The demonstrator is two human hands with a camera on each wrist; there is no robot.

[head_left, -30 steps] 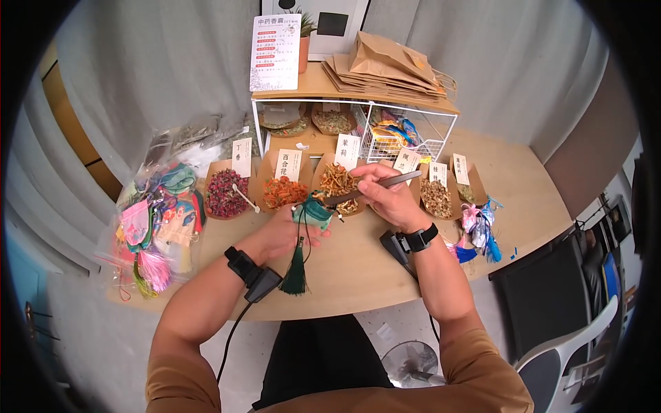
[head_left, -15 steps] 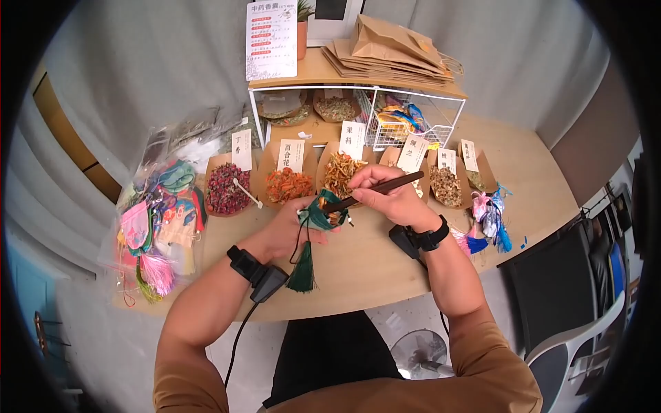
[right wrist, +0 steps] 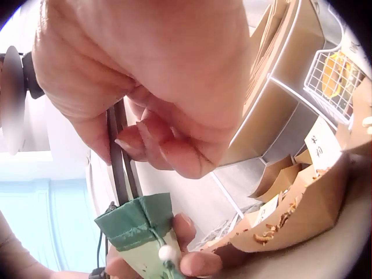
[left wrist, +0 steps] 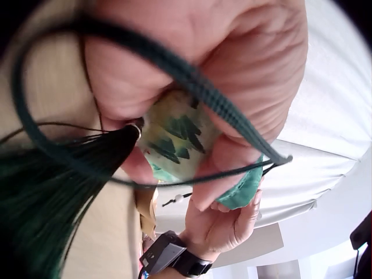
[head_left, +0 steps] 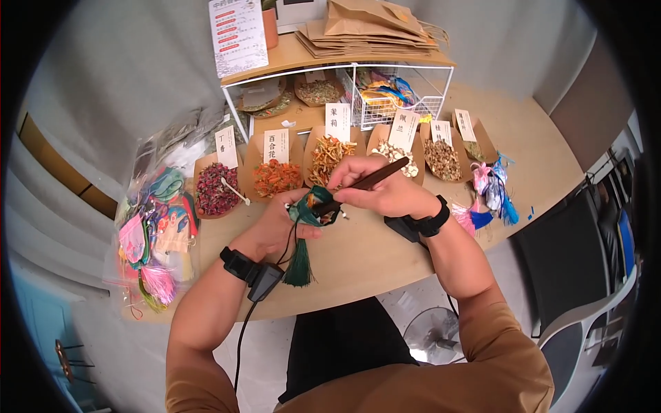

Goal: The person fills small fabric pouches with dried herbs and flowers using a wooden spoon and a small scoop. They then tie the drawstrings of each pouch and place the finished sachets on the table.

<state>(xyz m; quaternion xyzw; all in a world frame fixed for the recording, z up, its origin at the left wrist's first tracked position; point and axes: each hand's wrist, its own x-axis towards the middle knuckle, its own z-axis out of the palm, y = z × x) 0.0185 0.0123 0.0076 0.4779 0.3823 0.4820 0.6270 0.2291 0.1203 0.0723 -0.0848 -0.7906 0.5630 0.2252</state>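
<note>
My left hand [head_left: 273, 224] holds a small green drawstring pouch [head_left: 311, 210] with its mouth facing up. A dark green tassel [head_left: 299, 264] hangs below it; in the left wrist view the pouch [left wrist: 177, 136] shows a leaf pattern between the fingers. My right hand [head_left: 387, 187] pinches dark brown tweezers [head_left: 381, 173], their tips down inside the pouch mouth. The right wrist view has both tweezer arms [right wrist: 119, 157] entering the green fabric rim [right wrist: 139, 218], with left fingertips [right wrist: 197, 263] around the pouch. Some orange filling shows at the opening.
Behind the hands stand labelled paper trays of dried flowers, including red buds [head_left: 217, 190], orange petals [head_left: 277, 179] and yellow strips [head_left: 329, 160]. Bagged pouches [head_left: 162, 227] lie left, tasselled pouches [head_left: 490, 186] right. A shelf [head_left: 275, 63] carries paper bags [head_left: 368, 31].
The tweezers have tilted and gone deeper into the pouch, their tips now hidden there. Both hands remain close together. The head view has shifted, moving the shelf and trays up and left.
</note>
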